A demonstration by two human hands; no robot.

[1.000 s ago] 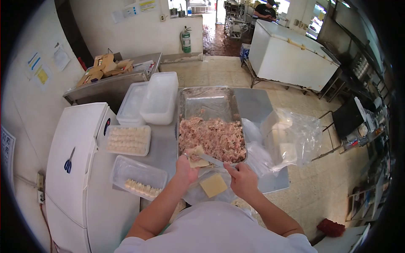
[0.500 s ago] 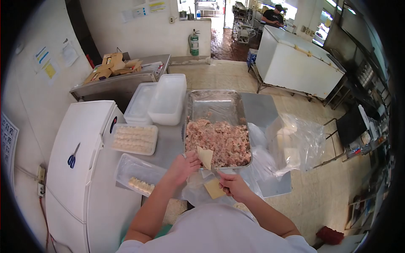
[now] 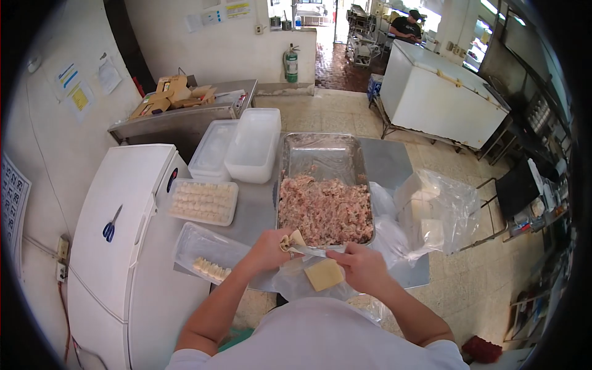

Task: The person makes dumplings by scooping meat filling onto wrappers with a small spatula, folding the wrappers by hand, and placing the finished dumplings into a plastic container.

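Observation:
My left hand [image 3: 271, 250] is closed around a folded dumpling wrapper [image 3: 298, 238] at the near edge of the metal tray [image 3: 318, 135]. In my right hand [image 3: 365, 265] is a flat metal spreader [image 3: 316, 251], its blade against the wrapper; whether it is a knife or a spatula I cannot tell. Minced meat filling [image 3: 324, 206] covers the near part of the tray. Just below my hands lies a stack of square yellowish wrappers [image 3: 324, 275] on clear plastic. To the left, a long plastic container [image 3: 213, 242] holds a short row of dumplings [image 3: 211, 269].
A container full of dumplings [image 3: 203, 200] and white plastic tubs [image 3: 253, 145] stand left of the tray. Bagged wrappers [image 3: 431, 233] lie at right. A white fridge [image 3: 98, 246] with scissors [image 3: 111, 225] borders the left side. A person [image 3: 407, 28] stands behind a chest freezer [image 3: 431, 92].
The wrapper has gone from flat and upright to folded in my left hand. My right hand has risen and brought the blade across to it. The view has shifted slightly.

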